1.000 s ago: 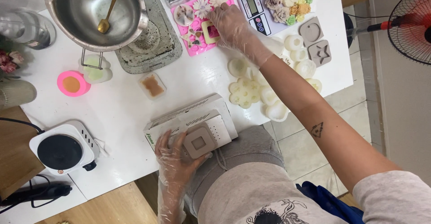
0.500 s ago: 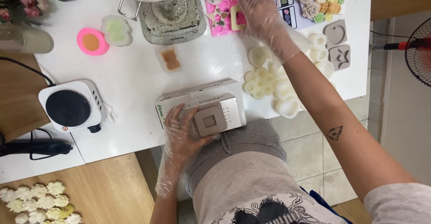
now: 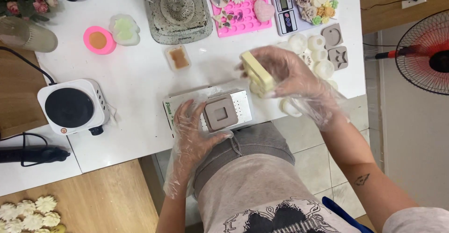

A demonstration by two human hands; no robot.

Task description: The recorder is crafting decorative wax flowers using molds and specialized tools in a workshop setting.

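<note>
We log the following on the white desk (image 3: 140, 78), both hands in clear plastic gloves.

1. Left hand (image 3: 196, 130): fingers spread and laid flat at the desk's near edge, thumb curled under, steadying a square grey mould (image 3: 220, 114) that sits on a white perforated box (image 3: 206, 107). The hand touches both.
2. Right hand (image 3: 287, 74): raised above the desk near its right edge, fingers closed around a pale yellow bar mould (image 3: 256, 71), which is tilted and clear of the surface.
3. Cluster of white round moulds (image 3: 311, 50): on the desk under and just beyond the right hand, partly hidden by it.
4. 2 grey flat moulds (image 3: 334, 43): near the right edge, beside the white cluster.
5. Pink silicone tray (image 3: 241, 8) with flower shapes: far edge, centre.
6. Small digital scale (image 3: 285, 11): just right of the pink tray, with a group of small flower pieces (image 3: 320, 1) beside it.
7. Metal strainer pot (image 3: 177, 11): far edge, left of the pink tray.
8. Small square dish with brown content (image 3: 177, 57): mid-desk, near the pot.
9. Round pink mould (image 3: 99, 40) and pale green mould (image 3: 124, 28): touching, toward the far left.
10. White hot plate (image 3: 72, 107): left edge.
</note>
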